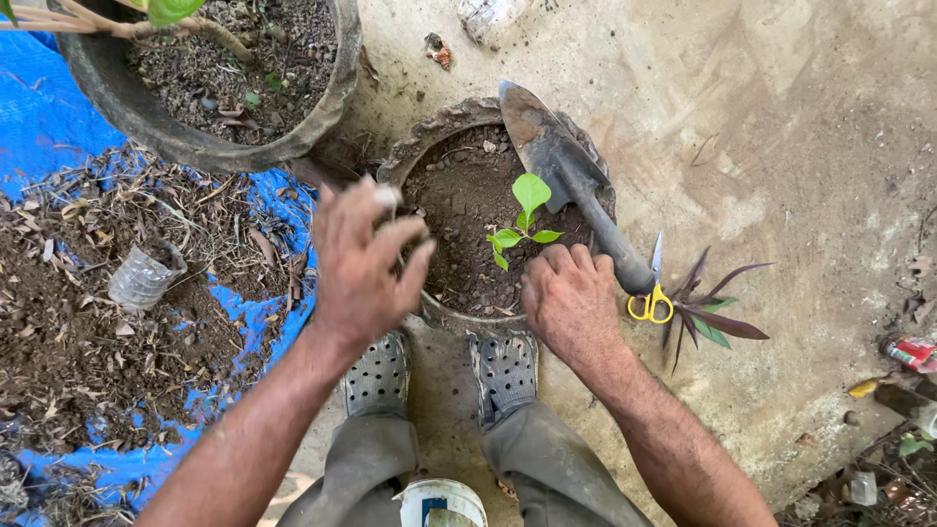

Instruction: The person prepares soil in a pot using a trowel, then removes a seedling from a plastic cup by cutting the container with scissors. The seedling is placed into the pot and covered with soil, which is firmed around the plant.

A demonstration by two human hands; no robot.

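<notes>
Along the left edge of the frame: blue tarp point(39, 127) heaped with dark soil and dry leaves point(88, 322), and a crumpled clear plastic bottle piece point(144, 275) standing in the heap at mid-left. At upper left: large dark pot point(322, 107) of soil with a bare woody stem point(127, 27) across its top. Left of centre: left hand point(359, 262) raised just above the rim of the small pot point(444, 125), fingers curled loosely around something pale at the fingertips, too blurred to identify; whether truly gripped, cannot tell. At centre: small round pot filled with dark soil, green seedling point(519, 220) upright in its middle, lying between the two hands, nearer the right one. Lower centre: two grey perforated clogs point(379, 376) on the concrete floor point(800, 137) just below the pot, and a white container rim point(441, 500) at the bottom edge. Right of centre: right hand point(571, 298) resting on the near rim of the small pot, fingers bent down into the soil just below the seedling, holding nothing visible. Slanting from the pot's upper rim down to the right: metal trowel point(566, 176), blade over the soil, handle end beside the right hand, not grasped. Further right on the floor: yellow-handled scissors point(651, 298) touching a purple-leaved cutting point(712, 312). At far right edge: red can point(913, 353) among litter.
</notes>
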